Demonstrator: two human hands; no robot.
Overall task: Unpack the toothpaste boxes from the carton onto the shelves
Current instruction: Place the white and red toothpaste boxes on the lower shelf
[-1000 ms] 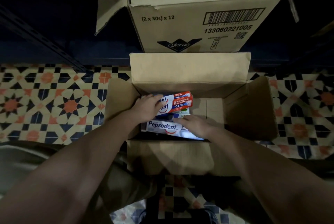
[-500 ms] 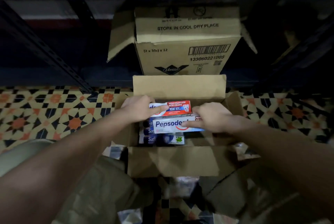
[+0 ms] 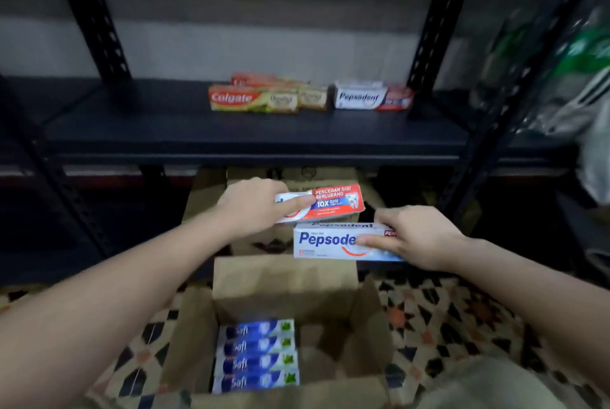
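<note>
Head view: left hand (image 3: 251,207) grips a red Pepsodent box (image 3: 325,204), right hand (image 3: 417,235) grips a white Pepsodent box (image 3: 330,242), mid-frame above the carton (image 3: 284,283).

At twelve o'clock, my left hand (image 3: 254,207) holds a white and red box (image 3: 330,204) with a blue band. My right hand (image 3: 416,237) holds a white Pepsodent box (image 3: 326,242) with blue lettering and a red swoosh. At six, the brown carton (image 3: 284,286) shows four blue-and-white Safi boxes (image 3: 255,356) with green corners. The floor (image 3: 445,319) is patterned black, cream and orange. The shelf (image 3: 231,134) is black.
</note>
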